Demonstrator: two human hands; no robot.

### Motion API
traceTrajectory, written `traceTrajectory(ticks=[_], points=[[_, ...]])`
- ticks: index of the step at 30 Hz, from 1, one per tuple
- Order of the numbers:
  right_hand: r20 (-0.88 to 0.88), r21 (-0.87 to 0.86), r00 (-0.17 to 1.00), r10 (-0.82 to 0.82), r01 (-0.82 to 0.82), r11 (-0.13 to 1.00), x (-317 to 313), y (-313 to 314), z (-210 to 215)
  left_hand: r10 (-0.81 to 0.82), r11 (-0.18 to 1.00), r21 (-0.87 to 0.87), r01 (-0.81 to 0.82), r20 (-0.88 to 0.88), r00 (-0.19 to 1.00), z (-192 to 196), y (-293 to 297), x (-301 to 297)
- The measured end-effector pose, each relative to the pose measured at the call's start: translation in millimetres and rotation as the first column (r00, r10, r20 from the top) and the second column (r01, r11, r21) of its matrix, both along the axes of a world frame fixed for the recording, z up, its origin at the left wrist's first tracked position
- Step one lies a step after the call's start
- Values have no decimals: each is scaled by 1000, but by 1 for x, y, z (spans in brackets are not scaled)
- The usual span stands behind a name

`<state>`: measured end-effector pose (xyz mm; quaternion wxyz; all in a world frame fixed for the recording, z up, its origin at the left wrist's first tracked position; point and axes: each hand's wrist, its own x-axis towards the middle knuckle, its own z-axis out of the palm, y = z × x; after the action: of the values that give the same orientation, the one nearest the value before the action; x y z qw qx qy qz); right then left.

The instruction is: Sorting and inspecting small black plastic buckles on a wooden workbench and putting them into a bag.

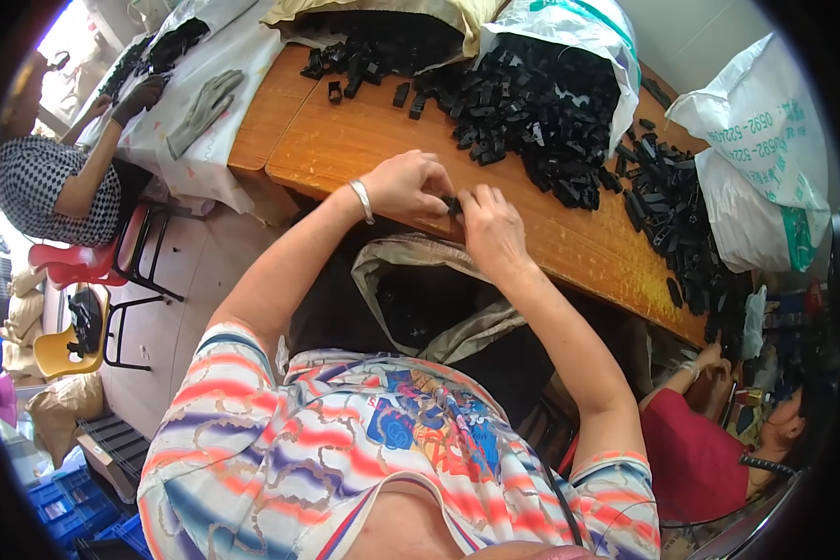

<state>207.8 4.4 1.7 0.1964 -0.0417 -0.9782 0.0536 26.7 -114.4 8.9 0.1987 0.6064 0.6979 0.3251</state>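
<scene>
Above the front edge of the wooden table [345,140], my left hand [407,187], with a silvery bangle at its wrist, and my right hand [492,227] meet. Between their fingertips is a small black plastic part [454,205], mostly covered by the fingers; both hands are closed on it. Below them, an open sack [369,271] with a dark inside lies at my lap. Beyond my hands, a large heap of black plastic parts [532,121] spreads over the tabletop. A few loose black parts [401,94] lie nearer on the wood.
A tan sack [383,21] and a white sack [569,23] spill black parts at the back. Another white sack [751,149] stands at the right. People sit at both sides, and a grey glove [201,112] lies on the left table. Red chairs [84,261] stand left.
</scene>
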Motion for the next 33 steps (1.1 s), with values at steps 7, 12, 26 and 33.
traceTrajectory(ticks=[7,12,26,33], points=[[78,-317,996,38,-11,948,36,-17,23,397,895,220,-387,1,918,-5,43,-15],[-136,-183,986,-94,68,981,-17,39,18,379,921,250,-299,-401,834,-12,70,-26],[-87,-63,984,-154,149,987,-43,67,5,632,764,493,-417,-439,638,-14,49,-48],[-35,-38,993,-115,114,993,-42,64,11,437,892,355,-280,-524,731,-28,38,-46]])
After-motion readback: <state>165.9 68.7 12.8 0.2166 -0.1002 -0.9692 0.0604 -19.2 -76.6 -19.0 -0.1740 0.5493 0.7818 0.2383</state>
